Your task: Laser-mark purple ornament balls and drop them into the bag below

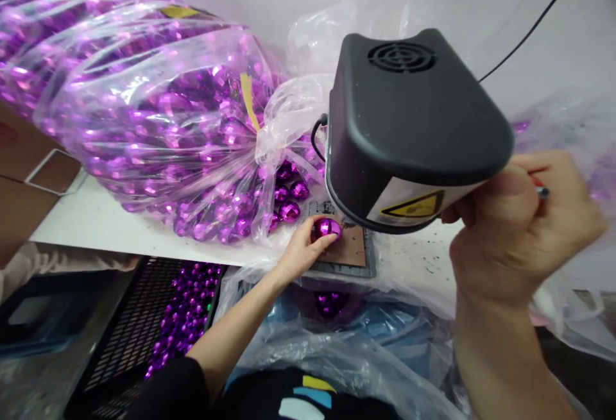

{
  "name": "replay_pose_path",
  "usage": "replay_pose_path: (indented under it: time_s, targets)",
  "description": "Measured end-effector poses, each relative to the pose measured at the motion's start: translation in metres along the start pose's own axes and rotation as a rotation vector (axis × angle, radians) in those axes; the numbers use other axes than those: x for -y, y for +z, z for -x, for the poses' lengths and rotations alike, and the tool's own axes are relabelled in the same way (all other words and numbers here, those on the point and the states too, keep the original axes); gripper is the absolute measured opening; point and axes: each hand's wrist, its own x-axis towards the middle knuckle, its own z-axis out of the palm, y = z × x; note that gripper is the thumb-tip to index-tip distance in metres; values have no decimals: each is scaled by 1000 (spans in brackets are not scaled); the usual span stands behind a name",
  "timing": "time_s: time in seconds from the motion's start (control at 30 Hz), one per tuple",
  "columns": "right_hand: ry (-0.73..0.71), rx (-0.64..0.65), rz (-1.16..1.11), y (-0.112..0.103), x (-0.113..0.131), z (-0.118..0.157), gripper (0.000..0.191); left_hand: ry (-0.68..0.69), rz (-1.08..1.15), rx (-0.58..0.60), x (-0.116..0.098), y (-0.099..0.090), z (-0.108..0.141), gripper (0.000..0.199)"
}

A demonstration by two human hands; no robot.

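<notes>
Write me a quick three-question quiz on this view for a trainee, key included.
1. True or false: the left hand is holding a purple ball.
2. What colour is the warning triangle on the black machine? A) green B) yellow C) blue
3. What fills the large clear bag?

Key: 1. True. 2. B. 3. Shiny purple balls.
</notes>
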Motion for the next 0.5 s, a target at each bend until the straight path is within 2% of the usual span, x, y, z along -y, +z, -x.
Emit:
replay_pose_path:
  time_s: [0.1,0.2,0.33,0.5]
  targets:
    - [18,8,17,-2,0,0,46,179,-262,-54,-3,3,1,35]
    - [26,17,35,-3,2,-1,47,268,-496,-109,-9,6,5,38]
    - [36,40,31,-4,3,-1,46,305,-607,-172,-14,15,4,38]
    - [19,12,-3,-1,1,-3,47,267,-645,-252,-10,27,-9,34]
